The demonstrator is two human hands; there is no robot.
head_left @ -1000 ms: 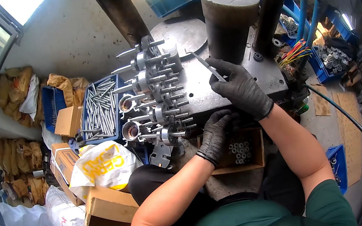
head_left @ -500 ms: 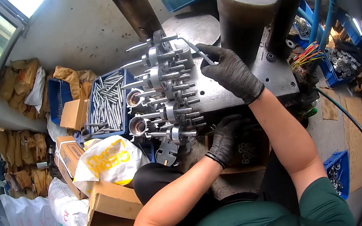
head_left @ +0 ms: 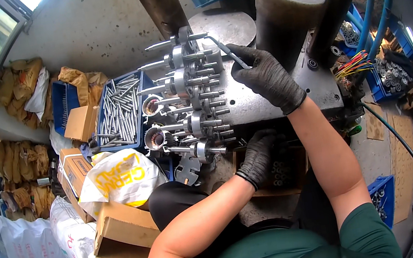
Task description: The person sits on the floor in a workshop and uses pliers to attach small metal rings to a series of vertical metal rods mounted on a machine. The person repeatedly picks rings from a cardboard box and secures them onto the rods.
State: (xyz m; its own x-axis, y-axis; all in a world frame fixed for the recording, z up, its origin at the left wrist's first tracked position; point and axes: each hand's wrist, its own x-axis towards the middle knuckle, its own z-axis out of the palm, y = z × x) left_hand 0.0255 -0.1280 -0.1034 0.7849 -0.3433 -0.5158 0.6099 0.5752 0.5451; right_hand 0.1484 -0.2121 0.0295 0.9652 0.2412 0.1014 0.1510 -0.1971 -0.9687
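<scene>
My right hand (head_left: 269, 77), in a dark glove, is closed round a thin grey metal tool with a bent tip (head_left: 228, 51). The tip touches or nearly touches the end of the farthest metal shaft (head_left: 197, 37) in a row of several shafts with round metal cores (head_left: 177, 83), lying side by side along the left of the machine table (head_left: 257, 105). My left hand (head_left: 259, 159), also gloved, is low in front of the table, over a cardboard box (head_left: 276, 192) of small ring-shaped parts. Its fingertips are lost in shadow, so what they hold cannot be made out.
A blue crate of loose shafts (head_left: 121, 110) stands left of the row, near two round housings with copper windings (head_left: 155, 138). A thick cylinder (head_left: 283, 14) and dark posts (head_left: 156, 2) rise behind. Cartons (head_left: 125, 228) and white sacks (head_left: 74, 231) lie left; blue bins (head_left: 385, 198) lie right.
The whole view has shifted slightly. My right hand still grips the bent tool at the farthest shaft's end, and my left hand stays over the box with little change.
</scene>
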